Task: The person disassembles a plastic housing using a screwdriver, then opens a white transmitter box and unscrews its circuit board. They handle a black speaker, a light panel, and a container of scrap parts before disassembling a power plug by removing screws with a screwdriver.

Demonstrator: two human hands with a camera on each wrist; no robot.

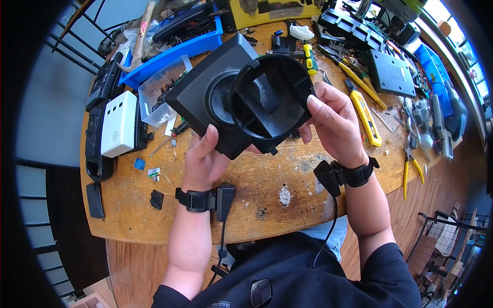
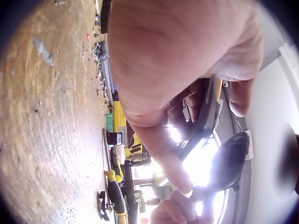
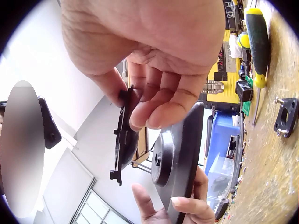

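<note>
Above the workbench, my left hand (image 1: 201, 160) holds a black square plastic housing (image 1: 197, 84) by its lower edge, with the thumb on the near face. A raised ring surrounds the middle of that face. My right hand (image 1: 336, 123) pinches the edge of a round black plastic disc (image 1: 291, 105), which has ribs and small tabs. From the head camera the disc overlaps the housing's right part. In the right wrist view a gap separates the disc (image 3: 120, 144) from the housing (image 3: 187, 135), and the right fingers curl at the disc's edge.
A blue tray (image 1: 172, 60) and a clear bin (image 1: 154, 105) of small parts stand at the left, near a white box (image 1: 119, 124). To the right lie a yellow utility knife (image 1: 365, 115), yellow-handled pliers (image 1: 409, 164) and a grey device (image 1: 392, 73). Small scraps dot the bench.
</note>
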